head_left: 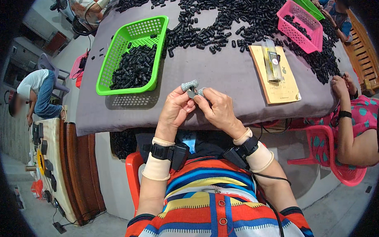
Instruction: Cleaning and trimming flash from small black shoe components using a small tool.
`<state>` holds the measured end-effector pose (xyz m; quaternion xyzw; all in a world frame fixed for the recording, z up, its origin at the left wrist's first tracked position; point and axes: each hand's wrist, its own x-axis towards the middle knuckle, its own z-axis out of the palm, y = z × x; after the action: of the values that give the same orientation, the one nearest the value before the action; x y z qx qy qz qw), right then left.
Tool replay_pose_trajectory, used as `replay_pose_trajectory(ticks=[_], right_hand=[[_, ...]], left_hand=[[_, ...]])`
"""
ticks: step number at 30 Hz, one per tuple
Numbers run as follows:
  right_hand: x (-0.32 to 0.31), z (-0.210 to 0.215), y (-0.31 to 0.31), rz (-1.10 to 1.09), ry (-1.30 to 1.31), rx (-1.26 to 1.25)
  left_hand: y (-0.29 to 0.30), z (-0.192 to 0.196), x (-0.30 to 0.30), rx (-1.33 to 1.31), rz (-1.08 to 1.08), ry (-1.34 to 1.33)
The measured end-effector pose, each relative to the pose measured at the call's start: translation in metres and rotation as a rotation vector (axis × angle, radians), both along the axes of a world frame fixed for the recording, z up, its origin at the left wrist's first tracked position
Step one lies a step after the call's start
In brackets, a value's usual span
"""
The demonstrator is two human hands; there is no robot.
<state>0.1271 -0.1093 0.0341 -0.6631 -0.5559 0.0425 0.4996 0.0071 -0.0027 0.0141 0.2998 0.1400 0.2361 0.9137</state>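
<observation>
Both my hands meet over the near edge of the grey cloth-covered table (224,73). Thumb and fingers of my left hand (176,106) are closed on a small dark grey part (191,94), its exact kind hard to make out. From the other side, my right hand (220,110) pinches the same part. Grey wrapping covers a fingertip on each hand. Left of them stands a green plastic basket (128,91), partly filled with small black cylindrical pieces (135,70). A large spread of similar black pieces (201,29) lies beyond my hands.
To the right lies a yellow notebook (282,90) with a clear case (272,67) on top. A pink basket (290,36) stands at the far right. Another person's hand (340,85) works at the right table edge. A cable (275,178) hangs by my right forearm.
</observation>
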Motion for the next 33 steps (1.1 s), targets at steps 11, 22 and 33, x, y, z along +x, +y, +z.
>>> replay_pose_trajectory(ticks=[11, 22, 33], right_hand=[[-0.0012, -0.0005, 0.0009, 0.001, -0.027, -0.018], [-0.0029, -0.0025, 0.0029, 0.003, -0.034, -0.022], [0.0008, -0.0013, 0.0012, 0.025, -0.053, -0.018]], left_hand=[[-0.0012, -0.002, 0.0002, -0.01, 0.011, 0.0], [-0.0015, -0.0024, -0.0006, -0.035, 0.014, 0.012], [-0.0008, 0.002, -0.0006, -0.04, -0.002, -0.002]])
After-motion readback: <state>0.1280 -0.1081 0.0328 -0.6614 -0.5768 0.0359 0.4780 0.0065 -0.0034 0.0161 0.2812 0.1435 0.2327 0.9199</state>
